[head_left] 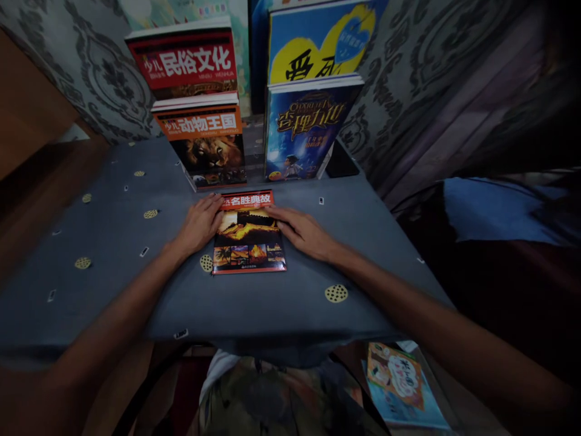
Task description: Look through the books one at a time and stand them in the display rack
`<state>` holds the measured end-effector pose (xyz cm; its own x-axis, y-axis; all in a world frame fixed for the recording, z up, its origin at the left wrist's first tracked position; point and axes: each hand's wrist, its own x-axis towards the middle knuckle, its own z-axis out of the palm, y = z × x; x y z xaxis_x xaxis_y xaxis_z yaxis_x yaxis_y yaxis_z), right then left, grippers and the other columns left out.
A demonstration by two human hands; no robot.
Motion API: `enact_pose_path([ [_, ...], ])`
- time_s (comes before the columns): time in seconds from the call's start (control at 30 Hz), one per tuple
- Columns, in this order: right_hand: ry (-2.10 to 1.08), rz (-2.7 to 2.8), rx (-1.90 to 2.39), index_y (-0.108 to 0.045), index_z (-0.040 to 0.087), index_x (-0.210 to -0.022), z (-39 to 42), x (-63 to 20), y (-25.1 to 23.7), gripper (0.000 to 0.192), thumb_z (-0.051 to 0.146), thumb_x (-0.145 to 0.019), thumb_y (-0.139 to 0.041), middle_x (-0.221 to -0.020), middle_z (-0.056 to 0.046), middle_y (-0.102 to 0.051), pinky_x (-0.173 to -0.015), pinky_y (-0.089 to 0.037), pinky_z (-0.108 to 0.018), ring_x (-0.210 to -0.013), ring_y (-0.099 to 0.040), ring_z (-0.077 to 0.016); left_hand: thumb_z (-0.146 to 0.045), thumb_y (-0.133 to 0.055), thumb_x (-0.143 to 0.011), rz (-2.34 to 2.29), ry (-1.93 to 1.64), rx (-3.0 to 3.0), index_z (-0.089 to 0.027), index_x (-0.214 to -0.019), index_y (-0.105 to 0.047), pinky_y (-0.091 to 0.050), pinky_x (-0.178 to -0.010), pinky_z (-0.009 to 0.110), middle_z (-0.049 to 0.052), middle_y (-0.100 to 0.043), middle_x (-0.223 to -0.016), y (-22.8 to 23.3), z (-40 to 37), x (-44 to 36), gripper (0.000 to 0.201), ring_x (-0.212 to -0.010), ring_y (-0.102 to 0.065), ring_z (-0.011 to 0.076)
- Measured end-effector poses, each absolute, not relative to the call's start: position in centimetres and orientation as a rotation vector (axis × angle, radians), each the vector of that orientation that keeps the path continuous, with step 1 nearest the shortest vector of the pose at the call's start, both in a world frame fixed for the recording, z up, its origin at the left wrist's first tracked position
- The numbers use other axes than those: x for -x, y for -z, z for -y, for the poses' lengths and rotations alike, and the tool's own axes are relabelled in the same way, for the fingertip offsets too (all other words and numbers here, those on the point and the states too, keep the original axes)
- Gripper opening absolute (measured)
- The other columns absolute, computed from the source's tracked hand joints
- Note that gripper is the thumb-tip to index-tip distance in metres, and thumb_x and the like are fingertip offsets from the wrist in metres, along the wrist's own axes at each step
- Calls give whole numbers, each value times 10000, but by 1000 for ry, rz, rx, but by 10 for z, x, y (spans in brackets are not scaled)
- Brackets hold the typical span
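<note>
A thin children's book (247,227) lies flat on the cloth-covered table (177,303), its cover up, with a red-orange title band and a golden picture above several small photos. My left hand (202,221) rests at its upper left edge, fingers stretched onto the title band's corner. At the upper right edge, my right hand (304,231) lies with its fingers extended and the tips touching the cover. Both hands are open and flat; neither is wrapped round the book.
Behind the book stand a lion-cover book (211,148) and a red-cover book (190,60) on the left. A blue book (308,130) and a yellow-and-blue book (299,45) stand right. A dark flat object (342,160) lies beside them. Another book (403,384) is below the table edge.
</note>
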<state>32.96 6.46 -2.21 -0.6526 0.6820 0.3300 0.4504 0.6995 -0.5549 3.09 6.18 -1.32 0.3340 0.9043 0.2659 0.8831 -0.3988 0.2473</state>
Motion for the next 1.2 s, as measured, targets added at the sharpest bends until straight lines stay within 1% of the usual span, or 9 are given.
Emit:
enact_pose_path([
  [0.2,-566,2417,776,-542,238,-1419,6,-350,13,420,207,-1022,-407,-1388,-84,-656,-1178,-412,-531,-1353,-563,-227,-342,-379,-995,-1676,-569,-2534,-126,-1360,-571,-366,-1169,533,151,-564,-1469,15,-65,-29,465,-1399,-466,299],
  [0.37,-501,2461,743,-612,244,-1337,-3,-333,2,369,213,-1004,-456,-1288,-90,-716,-1142,-423,-546,-1207,-666,-237,-351,-379,-986,-1542,-612,-2561,-130,-1285,-626,-407,-1140,508,133,-662,-1337,4,-75,-19,447,-1267,-573,274],
  [0.5,-485,2543,645,-581,229,-1375,-51,-274,0,393,219,-1013,-428,-1430,-93,-621,-1142,-433,-492,-1338,-567,-236,-287,-337,-976,-1507,-648,-2460,-106,-1417,-500,-415,-1132,500,133,-687,-1306,-6,-83,-8,504,-1279,-570,265],
  [0.6,-455,2633,657,-539,141,-1411,-90,-229,5,423,201,-1004,-440,-1508,-152,-536,-1185,-380,-506,-1422,-478,-254,-286,-338,-971,-1496,-692,-2354,-96,-1470,-402,-415,-1130,509,142,-703,-1282,-6,-86,-2,538,-1280,-583,263],
  [0.73,-437,2627,650,-563,198,-1387,-108,-208,12,400,206,-1009,-432,-1453,-112,-594,-1180,-384,-531,-1387,-517,-244,-274,-357,-968,-1497,-718,-2330,-126,-1452,-407,-399,-1142,497,137,-681,-1325,-1,-85,0,509,-1295,-580,255],
  [0.87,-481,2647,565,-591,173,-1369,-78,-221,12,397,218,-1018,-411,-1460,-135,-587,-1180,-392,-536,-1404,-501,-256,-247,-362,-957,-1485,-715,-2344,-135,-1435,-421,-390,-1145,495,125,-684,-1325,1,-86,0,494,-1311,-564,257],
  [0.93,-511,2667,485,-578,150,-1388,-54,-231,10,411,207,-1020,-404,-1476,-145,-571,-1200,-378,-502,-1424,-481,-237,-239,-366,-953,-1489,-707,-2339,-134,-1423,-427,-389,-1142,494,123,-686,-1322,0,-86,0,486,-1302,-570,259],
  [1.03,-550,2688,361,-552,185,-1419,-20,-241,8,416,213,-1034,-397,-1481,-111,-575,-1217,-366,-474,-1458,-434,-201,-241,-374,-953,-1519,-694,-2338,-123,-1398,-447,-403,-1124,485,128,-692,-1311,-2,-84,-3,467,-1287,-574,265],
  [1.2,-652,2692,298,-539,220,-1436,15,-256,0,436,173,-1024,-406,-1460,-75,-600,-1234,-343,-439,-1466,-417,-168,-218,-356,-950,-1543,-686,-2377,-127,-1390,-460,-406,-1121,498,123,-680,-1328,0,-78,-5,461,-1280,-563,271],
])
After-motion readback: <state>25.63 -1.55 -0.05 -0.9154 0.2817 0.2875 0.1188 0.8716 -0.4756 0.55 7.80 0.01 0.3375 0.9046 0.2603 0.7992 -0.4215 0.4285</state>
